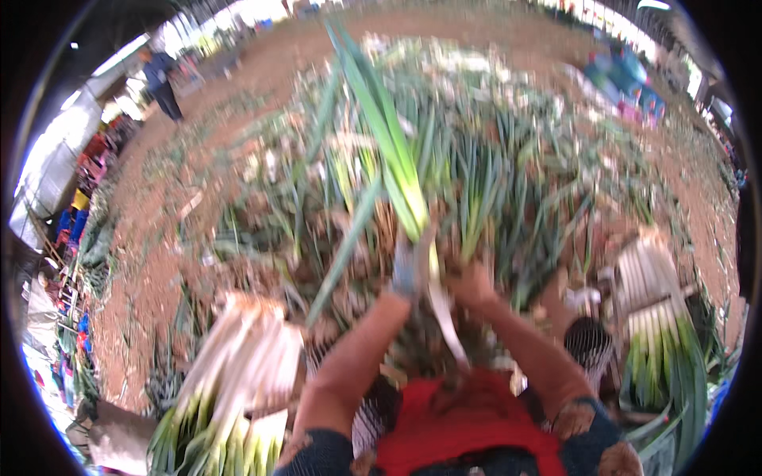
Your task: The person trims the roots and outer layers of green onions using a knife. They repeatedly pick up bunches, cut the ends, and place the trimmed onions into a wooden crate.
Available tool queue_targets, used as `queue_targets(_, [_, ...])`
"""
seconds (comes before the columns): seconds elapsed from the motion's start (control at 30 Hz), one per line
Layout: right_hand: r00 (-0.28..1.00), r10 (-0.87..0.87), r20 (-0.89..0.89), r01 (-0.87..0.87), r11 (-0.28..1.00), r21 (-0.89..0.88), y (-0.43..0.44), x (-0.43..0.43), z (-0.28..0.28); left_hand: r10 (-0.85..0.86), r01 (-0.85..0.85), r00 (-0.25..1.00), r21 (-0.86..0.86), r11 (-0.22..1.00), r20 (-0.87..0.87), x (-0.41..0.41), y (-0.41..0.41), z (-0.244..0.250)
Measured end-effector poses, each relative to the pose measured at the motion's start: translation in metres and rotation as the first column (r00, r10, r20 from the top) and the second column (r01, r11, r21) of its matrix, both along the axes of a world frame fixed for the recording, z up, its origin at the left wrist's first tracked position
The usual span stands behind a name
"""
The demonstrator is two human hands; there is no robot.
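My left hand (407, 271), in what looks like a pale blue-grey glove, is shut around a long leek (393, 143). The leek's green leaves point up and away from me; its white stem slants down towards my lap. Close beside the stem, on its right, is my right hand (471, 284), which looks bare. Blur hides its fingers, so whether it grips anything is unclear. Loose leeks (476, 202) with green tops lie on the ground just past my hands. A red apron (464, 410) covers my lap.
Stacks of leeks with white stems lie to my left (238, 357) and right (649, 309). Ahead, leek leaves and trimmings (428, 77) spread over brown soil. A person (159, 80) stands at the far left. Coloured bundles (625, 83) sit at the far right.
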State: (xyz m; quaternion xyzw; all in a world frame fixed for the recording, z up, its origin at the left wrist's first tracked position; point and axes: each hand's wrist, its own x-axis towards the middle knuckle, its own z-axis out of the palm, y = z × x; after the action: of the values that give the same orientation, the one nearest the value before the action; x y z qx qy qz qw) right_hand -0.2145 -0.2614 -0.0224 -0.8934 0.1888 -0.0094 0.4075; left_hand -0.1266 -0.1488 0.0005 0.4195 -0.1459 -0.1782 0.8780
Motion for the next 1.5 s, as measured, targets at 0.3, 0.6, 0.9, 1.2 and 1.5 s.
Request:
queue_targets(0.3, [0.997,-0.018,0.079,-0.076,0.108,0.991,0.020,-0.007,-0.042,-0.020,0.036,0.991,0.117,0.992,-0.132,0.008,0.022,0.026])
queue_targets(0.6, [0.990,0.138,-0.020,-0.119,0.912,0.393,0.018,-0.009,-0.018,-0.209,0.201,0.968,-0.068,0.977,-0.141,0.024,0.035,0.028])
queue_targets(0.9, [0.683,0.321,-0.656,-0.523,0.842,-0.132,-0.027,-0.140,-0.124,-0.026,0.029,0.998,0.041,0.999,-0.061,0.053,0.062,0.037])
queue_targets(1.2, [0.968,0.230,0.101,-0.245,0.775,0.582,-0.032,-0.139,-0.062,0.028,-0.033,0.972,-0.018,0.999,-0.235,0.086,0.087,0.036])
queue_targets(1.5, [0.951,0.289,0.112,-0.255,0.521,0.815,0.017,-0.106,-0.011,0.068,-0.113,0.948,-0.128,0.985,-0.312,0.091,0.091,0.038])
